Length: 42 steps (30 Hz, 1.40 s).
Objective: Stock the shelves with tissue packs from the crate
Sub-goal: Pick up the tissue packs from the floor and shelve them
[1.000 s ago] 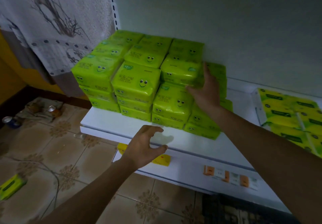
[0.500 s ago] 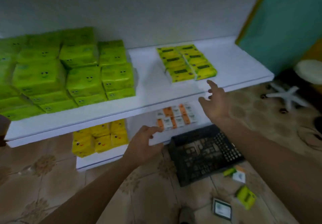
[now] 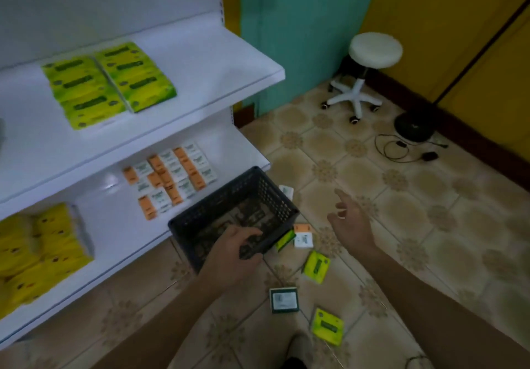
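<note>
Floor [image 3: 415, 225] holds stray tissue packs [image 3: 316, 267] I may crush underfoot; right hand [image 3: 351, 225] splayed; left hand [image 3: 229, 254] at crate [image 3: 275, 196], grip unclear.

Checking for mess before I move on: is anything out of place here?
Yes: packs lie scattered on the floor beside the crate: a green pack, a dark box, a white-orange pack; none shelved.

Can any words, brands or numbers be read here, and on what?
No text reads clearly.
Green tissue packs, upper shelf: dark label bands, blurred.
Orange-and-white packs, lower shelf: print too small.
White pack on floor: green word, blurred.
Dark box on floor: white label, unreadable.
Black crate: no lettering visible.
</note>
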### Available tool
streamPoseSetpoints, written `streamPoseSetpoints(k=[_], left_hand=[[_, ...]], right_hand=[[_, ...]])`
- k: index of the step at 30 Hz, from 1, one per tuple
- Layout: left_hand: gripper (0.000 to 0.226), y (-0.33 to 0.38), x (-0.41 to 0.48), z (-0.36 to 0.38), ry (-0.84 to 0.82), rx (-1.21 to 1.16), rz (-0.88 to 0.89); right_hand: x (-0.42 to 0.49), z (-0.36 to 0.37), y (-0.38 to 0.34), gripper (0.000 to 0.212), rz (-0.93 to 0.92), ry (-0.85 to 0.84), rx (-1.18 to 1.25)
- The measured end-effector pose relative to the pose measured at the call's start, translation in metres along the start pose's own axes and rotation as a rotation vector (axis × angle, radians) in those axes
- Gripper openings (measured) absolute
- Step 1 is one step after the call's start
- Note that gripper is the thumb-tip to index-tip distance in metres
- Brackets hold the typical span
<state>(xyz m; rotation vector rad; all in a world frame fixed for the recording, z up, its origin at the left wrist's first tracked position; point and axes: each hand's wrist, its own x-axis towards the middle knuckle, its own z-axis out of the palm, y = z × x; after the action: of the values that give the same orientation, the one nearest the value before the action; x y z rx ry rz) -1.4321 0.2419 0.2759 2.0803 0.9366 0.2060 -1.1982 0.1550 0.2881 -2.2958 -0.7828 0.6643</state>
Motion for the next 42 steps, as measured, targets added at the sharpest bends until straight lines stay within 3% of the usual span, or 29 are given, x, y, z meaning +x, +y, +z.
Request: streamPoseSetpoints(k=[5,15,24,28,34,37,39,42], left_hand=[[0.040,-0.010,0.061,0.089,-0.067,-0.002,0.010],[0.044,-0.139,0.119,0.245,-0.208,-0.028,-0.103],[0.084,-0.284,0.217,0.380,-0.353,-0.025,-0.287],[0.099,-0.323,0.250,0.416,-0.360,-0.064,-0.351],[0.101,-0.347,0.262,0.438,-0.347,-0.035,-0.337],[0.091,-0.336,0.267,0.433,-0.363,0.022,-0.325],[0.079,-0.316,0.268,0.424,-0.372,0.036,-0.256],[0.067,-0.267,0.260,0.403,-0.385,0.029,-0.168]], right_hand=[[0.054,0.018,0.084,0.056,-0.011,-0.023,-0.029],[0.114,0.166,0.241,0.053,0.181,-0.049,0.094],[0.206,0.300,0.365,0.054,0.196,-0.141,0.088],[0.259,0.337,0.386,0.054,0.203,-0.265,0.117],[0.288,0.380,0.392,0.055,0.331,-0.373,0.255],[0.282,0.366,0.390,0.045,0.385,-0.303,0.334],[0.275,0.343,0.386,0.029,0.367,-0.201,0.346],[0.255,0.297,0.369,0.024,0.345,-0.043,0.405]])
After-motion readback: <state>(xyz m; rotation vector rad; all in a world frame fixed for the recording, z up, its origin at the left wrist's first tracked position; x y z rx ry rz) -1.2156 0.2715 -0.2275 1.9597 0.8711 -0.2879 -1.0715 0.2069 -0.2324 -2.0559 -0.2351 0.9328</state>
